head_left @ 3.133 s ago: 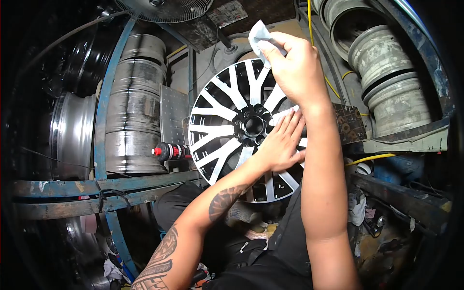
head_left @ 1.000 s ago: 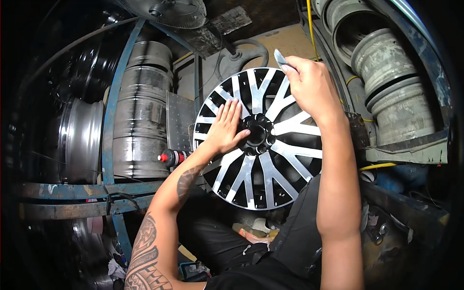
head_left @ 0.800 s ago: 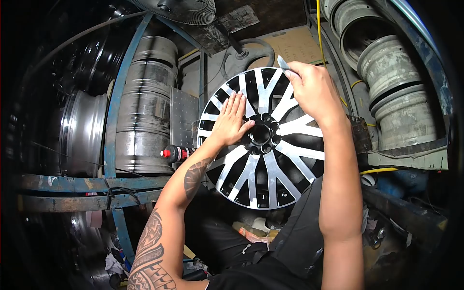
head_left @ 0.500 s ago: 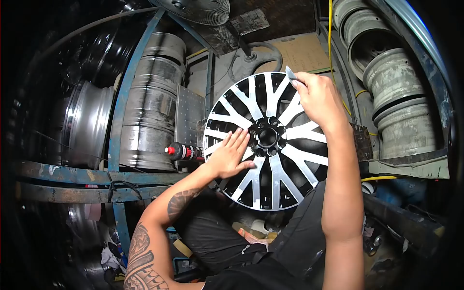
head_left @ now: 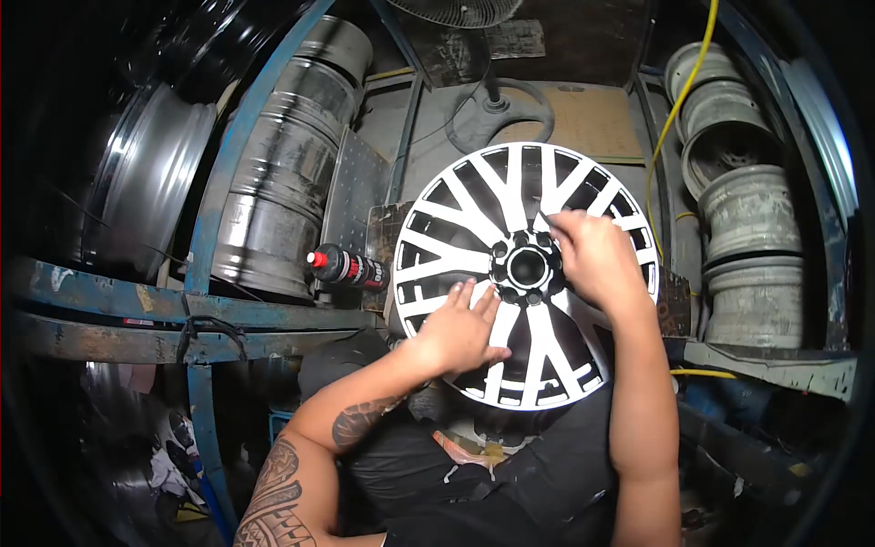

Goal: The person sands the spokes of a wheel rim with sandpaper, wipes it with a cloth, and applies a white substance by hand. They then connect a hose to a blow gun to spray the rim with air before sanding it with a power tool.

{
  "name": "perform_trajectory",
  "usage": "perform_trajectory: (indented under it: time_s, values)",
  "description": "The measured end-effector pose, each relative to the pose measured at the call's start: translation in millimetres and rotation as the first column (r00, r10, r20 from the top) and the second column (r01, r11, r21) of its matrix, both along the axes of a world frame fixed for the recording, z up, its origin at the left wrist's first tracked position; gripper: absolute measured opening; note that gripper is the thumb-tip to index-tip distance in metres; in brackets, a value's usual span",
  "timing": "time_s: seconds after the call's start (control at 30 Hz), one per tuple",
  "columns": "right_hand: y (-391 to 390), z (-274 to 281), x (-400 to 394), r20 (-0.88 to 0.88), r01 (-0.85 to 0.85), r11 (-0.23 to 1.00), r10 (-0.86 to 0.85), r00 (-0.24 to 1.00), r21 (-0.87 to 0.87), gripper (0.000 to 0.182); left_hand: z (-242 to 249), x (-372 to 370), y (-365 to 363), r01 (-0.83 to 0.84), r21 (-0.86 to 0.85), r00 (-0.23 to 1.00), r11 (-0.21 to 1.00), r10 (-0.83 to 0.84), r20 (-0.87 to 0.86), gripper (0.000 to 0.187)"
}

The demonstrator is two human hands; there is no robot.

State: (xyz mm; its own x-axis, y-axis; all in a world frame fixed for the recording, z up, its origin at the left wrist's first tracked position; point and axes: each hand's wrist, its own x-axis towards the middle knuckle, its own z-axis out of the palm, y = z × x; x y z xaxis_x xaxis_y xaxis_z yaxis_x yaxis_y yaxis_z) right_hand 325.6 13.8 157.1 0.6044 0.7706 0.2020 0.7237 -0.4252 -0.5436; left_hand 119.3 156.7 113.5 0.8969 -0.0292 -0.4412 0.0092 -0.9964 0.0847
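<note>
A black alloy wheel rim (head_left: pixel 526 187) with bright silver-white Y-shaped spokes lies face up above my knees. My left hand (head_left: pixel 458 330) rests on its lower-left spokes, fingers spread and palm down, holding nothing. Just right of the hub (head_left: pixel 529 267), my right hand (head_left: pixel 597 260) is bent over the spokes in a pinch. Between its fingertips is a small grey sheet (head_left: pixel 544 220) that looks like sandpaper, mostly hidden by the fingers. The hub has a ring of black holes around its open centre.
A black bottle with a red cap (head_left: pixel 349 267) stands left of the wheel. Stacked steel rims (head_left: pixel 273 182) fill the left rack, and worn rims (head_left: pixel 752 219) the right. Behind are a steering wheel (head_left: pixel 497 105) and a fan (head_left: pixel 456 11). A yellow hose (head_left: pixel 684 91) hangs at right.
My right hand has moved from the wheel's upper outer edge inward, down to beside the hub, with the grey sheet. My left hand stays on the lower-left spokes. The camera view has shifted.
</note>
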Motion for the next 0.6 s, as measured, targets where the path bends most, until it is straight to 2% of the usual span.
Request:
perform_trajectory:
  time_s: [0.07, 0.13, 0.2, 0.33, 0.4, 0.43, 0.47, 0.53, 0.6]
  values:
    - [11, -6, -9, 0.01, -0.056, 0.994, 0.057, 0.998, -0.093, 0.017, 6, -5, -4, 0.033, -0.015, 0.999, 0.999, -0.033, 0.003, 0.09]
    - [20, -8, -13, -0.002, -0.094, 0.994, 0.094, 0.996, -0.057, 0.014, 9, -7, 0, 0.028, -0.143, 1.0, 0.989, -0.027, 0.004, 0.088]
    - [24, -6, -13, -0.042, -0.103, 0.989, 0.099, 0.994, -0.107, 0.014, 8, -7, 5, 0.0, -0.191, 1.0, 0.982, 0.003, 0.016, 0.087]
    - [25, -4, -8, -0.079, -0.088, 0.983, 0.076, 0.994, -0.161, 0.017, 9, -5, 18, -0.061, -0.126, 0.989, 0.99, 0.077, 0.126, 0.091]
    - [25, -1, -7, -0.088, -0.084, 0.979, 0.069, 0.994, -0.184, 0.016, 9, -1, 28, -0.171, -0.136, 0.977, 0.976, 0.186, 0.108, 0.095]
    - [27, 4, -8, -0.092, -0.078, 0.969, 0.058, 0.994, -0.233, 0.015, 7, 0, 32, -0.234, -0.097, 0.965, 0.967, 0.243, 0.1, 0.096]
    - [25, -2, -6, -0.084, -0.082, 0.974, 0.065, 0.994, -0.209, 0.015, 5, 0, 36, -0.295, -0.059, 0.95, 0.954, 0.3, 0.091, 0.097]
    - [25, -5, -3, -0.092, -0.091, 0.961, 0.069, 0.993, -0.262, 0.015, 3, 4, 44, -0.372, 0.005, 0.928, 0.928, 0.371, 0.022, 0.101]
    - [23, -6, -4, -0.128, -0.095, 0.965, 0.065, 0.99, -0.244, 0.016, 4, 8, 53, -0.433, -0.005, 0.901, 0.902, 0.433, 0.012, 0.103]
